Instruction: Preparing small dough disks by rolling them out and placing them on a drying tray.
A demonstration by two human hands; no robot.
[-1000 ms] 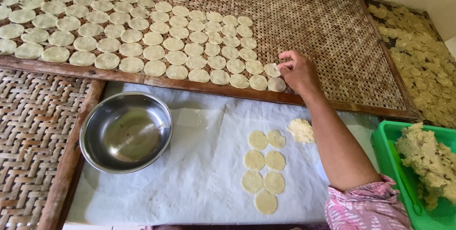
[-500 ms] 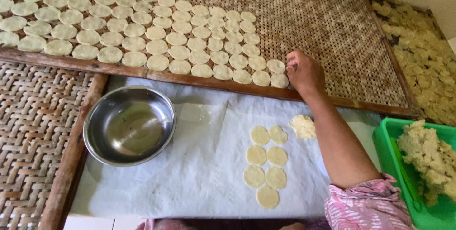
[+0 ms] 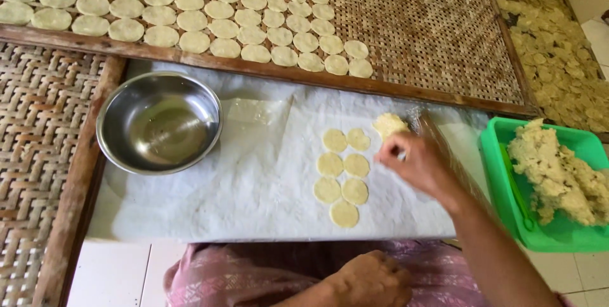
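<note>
Seven flattened dough discs (image 3: 343,174) lie in a tight cluster on the white cloth (image 3: 254,180) that covers the low surface, close in front of the person and within easy reach. A small rough lump of dough (image 3: 388,124) sits at the top right of the cluster, just beside the uppermost discs.

The right hand (image 3: 422,166) hovers at the right edge of the discs, blurred. Its fingers (image 3: 388,152) are curled together as if pinching, but whether anything is between them cannot be told. The fingertips are near the upper right discs and just below the lump, apparently touching neither.

The left hand (image 3: 371,280) rests low on the lap over pink patterned fabric (image 3: 209,275), fingers loosely curled and holding nothing visible.

A steel bowl (image 3: 159,122) with a little clear liquid stands on the cloth to the left, well apart from the discs, probably for wetting. A green plastic tray (image 3: 507,174) heaped with raw dough (image 3: 558,170) sits to the right, beside the working arm. Beyond the cloth a large woven drying tray (image 3: 431,28) carries many finished discs (image 3: 216,9) in neat rows, spaced so they do not stick; its right part is bare. Another woven tray (image 3: 32,129) lies at the left.
</note>
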